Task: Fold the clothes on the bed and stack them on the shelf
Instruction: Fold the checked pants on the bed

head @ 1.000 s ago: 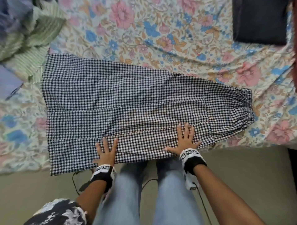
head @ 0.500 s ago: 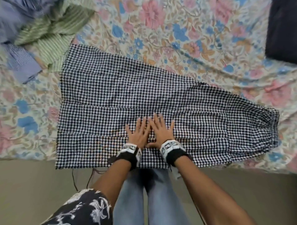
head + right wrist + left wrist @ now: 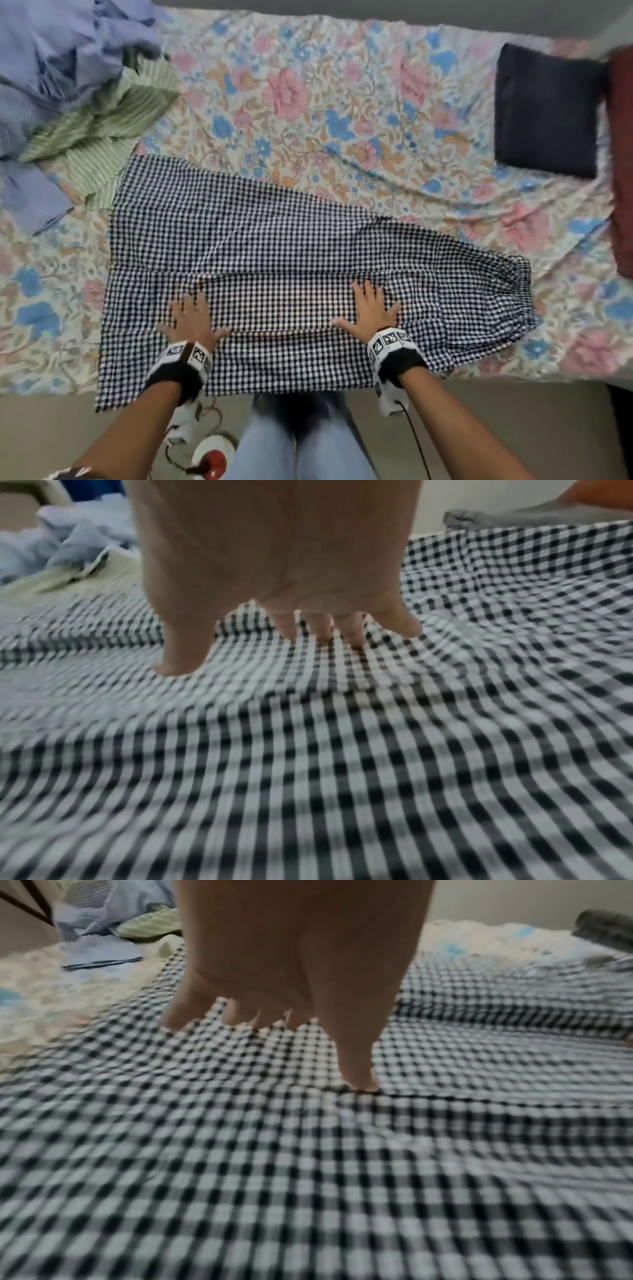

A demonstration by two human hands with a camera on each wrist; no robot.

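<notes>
Smoothing the checked garment [image 3: 274, 260] on the bed [image 3: 342, 113], both palms flat.

Head view: left hand [image 3: 191, 318] & right hand [image 3: 371, 313] pressed apart on the cloth, fingers spread, gripping nothing; near edge hangs off the bed, so it may slip down. Wrist views: fingertips [image 3: 359, 1080] dent the fabric, and pushing may bunch new creases.

Covering the mattress with pink and blue flowers: 1 floral sheet [image 3: 308, 102]. Lying on the beige floor [image 3: 51, 438]: 1 white round device [image 3: 214, 455] with a red knob, near 1 black cable [image 3: 416, 442].
</notes>
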